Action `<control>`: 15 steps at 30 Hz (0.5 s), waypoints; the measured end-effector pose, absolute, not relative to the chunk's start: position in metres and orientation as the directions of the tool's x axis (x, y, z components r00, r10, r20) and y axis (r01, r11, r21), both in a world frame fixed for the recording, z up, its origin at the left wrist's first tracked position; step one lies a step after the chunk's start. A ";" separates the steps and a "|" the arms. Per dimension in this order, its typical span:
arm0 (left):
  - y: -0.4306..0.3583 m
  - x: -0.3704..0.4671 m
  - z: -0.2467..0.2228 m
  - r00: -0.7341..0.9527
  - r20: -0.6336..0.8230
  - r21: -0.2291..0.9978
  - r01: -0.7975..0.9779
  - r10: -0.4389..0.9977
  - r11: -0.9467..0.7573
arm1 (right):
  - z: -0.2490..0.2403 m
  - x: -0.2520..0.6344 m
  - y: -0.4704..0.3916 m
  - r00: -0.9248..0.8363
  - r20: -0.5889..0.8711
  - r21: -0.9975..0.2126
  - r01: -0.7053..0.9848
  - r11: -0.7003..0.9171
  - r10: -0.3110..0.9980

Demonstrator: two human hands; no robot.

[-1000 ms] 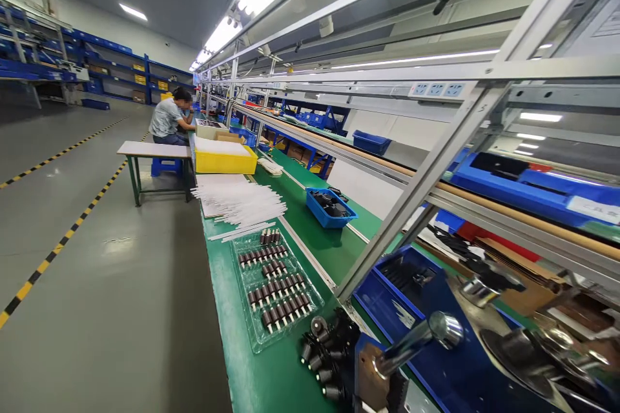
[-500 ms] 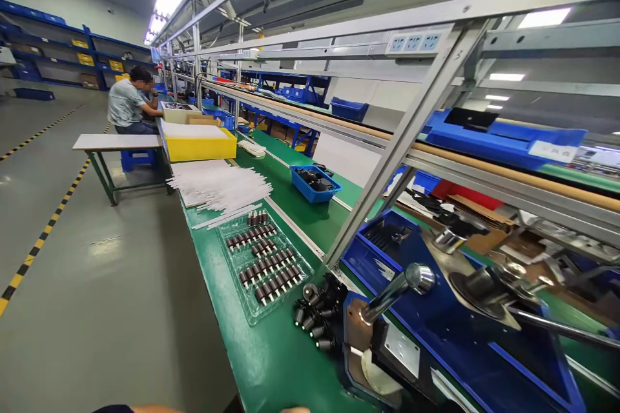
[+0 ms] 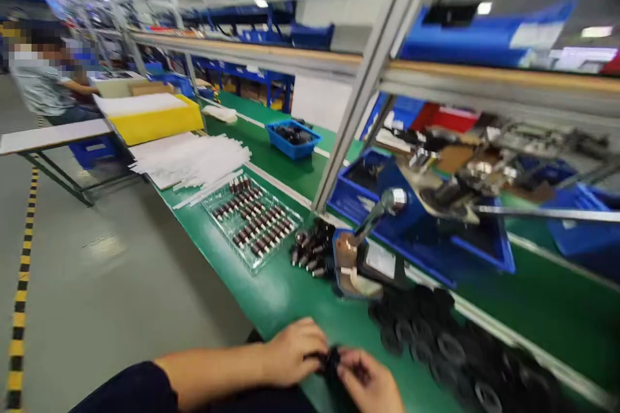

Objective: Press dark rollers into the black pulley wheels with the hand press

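Note:
Low in the head view, my left hand (image 3: 296, 350) and my right hand (image 3: 367, 382) meet over the front edge of the green bench (image 3: 271, 300). Both are closed on a small black part (image 3: 331, 361), blurred, so its kind is unclear. Beyond them a heap of dark cylindrical parts with pale tips (image 3: 312, 248) lies beside a hand press (image 3: 358, 251) with a chrome lever. A clear plastic tray (image 3: 255, 264) holds rows of brown cylinders with white ends. Right of my hands spreads a pile of black round parts (image 3: 445, 342), some showing ring shapes.
A blue bin (image 3: 295, 142) of black parts stands farther back, near loose white strips (image 3: 198, 158) and a yellow box (image 3: 159, 122). A metal upright (image 3: 368, 71) rises behind the press. Larger blue bins (image 3: 484, 258) sit at right. A person (image 3: 43, 84) sits at far left.
The view has swung right and down. Both my hands, almost wholly out of frame before, now show together on a black part, and the pile of black round parts has come into view.

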State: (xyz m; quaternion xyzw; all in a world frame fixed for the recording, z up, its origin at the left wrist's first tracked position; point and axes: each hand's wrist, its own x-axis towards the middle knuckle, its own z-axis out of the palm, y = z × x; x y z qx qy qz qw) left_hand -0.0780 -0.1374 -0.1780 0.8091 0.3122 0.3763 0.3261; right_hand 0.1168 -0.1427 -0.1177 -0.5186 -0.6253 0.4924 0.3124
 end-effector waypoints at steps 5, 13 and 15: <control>-0.142 -0.086 -0.162 0.542 0.382 0.766 0.267 0.749 -0.584 | -0.136 0.118 -0.156 -0.198 -0.260 -0.940 0.277 -0.200 0.945; -0.142 -0.085 -0.163 0.565 0.369 0.758 0.277 0.738 -0.591 | -0.136 0.117 -0.157 -0.216 -0.258 -0.934 0.306 -0.186 0.942; -0.142 -0.084 -0.162 0.545 0.368 0.760 0.290 0.753 -0.581 | -0.136 0.117 -0.155 -0.225 -0.248 -0.931 0.324 -0.168 0.942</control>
